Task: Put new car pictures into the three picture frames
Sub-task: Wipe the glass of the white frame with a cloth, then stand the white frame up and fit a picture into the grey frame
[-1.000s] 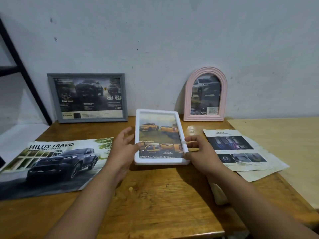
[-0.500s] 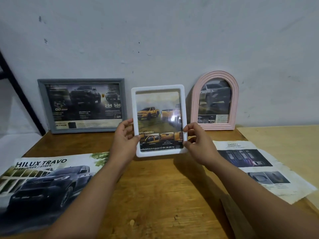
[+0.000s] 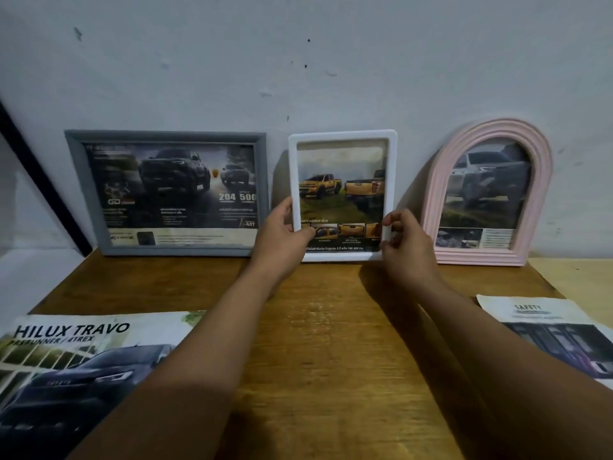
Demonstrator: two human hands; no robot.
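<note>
A white frame (image 3: 342, 137) holding a picture of yellow pickup trucks stands upright at the back of the wooden table (image 3: 325, 343), against the wall. My left hand (image 3: 282, 234) grips its lower left edge and my right hand (image 3: 404, 244) grips its lower right edge. To its left a grey frame (image 3: 166, 137) with a dark truck picture leans on the wall. To its right stands a pink arched frame (image 3: 491, 131) with a picture of a silver truck.
A large Hilux Travo brochure (image 3: 76, 360) lies at the table's front left. A sheet headed Safety (image 3: 547, 327) lies at the right. A black slanted bar (image 3: 39, 180) runs down the wall at the left. A paler surface (image 3: 577, 280) adjoins the table's right.
Both hands lifted the white frame off the table, turned it upright and carried it back to the wall between the grey and pink frames.
</note>
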